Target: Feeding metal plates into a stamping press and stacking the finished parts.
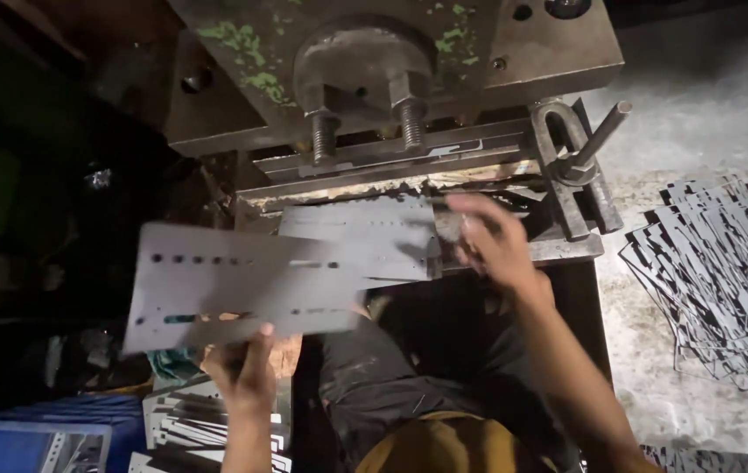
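Your left hand [247, 372] fingers pinch the punched metal sheet [234, 285] at its bottom edge, w/ the sheet above them. Your right hand [496, 245] fingers grip a second sheet [365, 232] by the press [374, 79].

A dim workshop is seen, where a heavy, green-flecked steel press [391, 70] is mounted above a pale, dusty concrete surface [706, 96], with deep shadow spread over the left side.

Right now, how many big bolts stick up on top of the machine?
2. The left threaded bolt and the right threaded bolt stand side by side on the press, under its round cap. Others may be hidden.
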